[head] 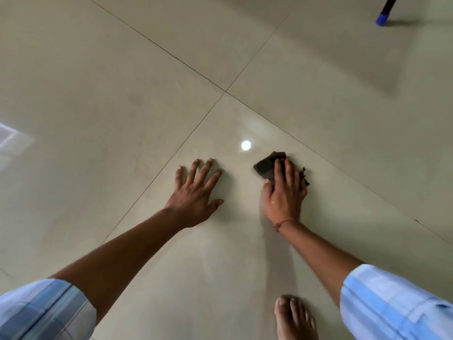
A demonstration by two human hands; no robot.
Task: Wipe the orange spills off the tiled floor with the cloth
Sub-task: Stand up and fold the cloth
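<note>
In the head view, a glossy beige tiled floor (122, 69) is seen from above, with thin dark grout lines crossing just beyond the hands. The left hand (196, 195) is laid flat on the floor, palm down, its fingers (193, 168) spread wide and straight and nothing held in them. The right hand (284, 195) is set just beside it, to the right, on the same tile. A dark, crumpled cloth (268, 165) is pressed to the floor under the right hand. The fingers (279, 173) are laid close together and nearly straight over the cloth, and the thumb is placed against its near left edge. Part of the cloth is left showing beyond the fingertips, and a ragged bit is seen past the little-finger side. A thin red thread (282, 223) is worn round the right wrist. Both forearms are bare up to rolled, pale blue striped sleeves (392, 303). A bare foot (294, 317) is planted on the floor at the bottom edge, below the right forearm. A round light reflection (245, 145) is cast on the tile between and just beyond the two hands. A black pole with a blue tip (383, 14) is seen touching the floor at the top right, well apart from the hands.
</note>
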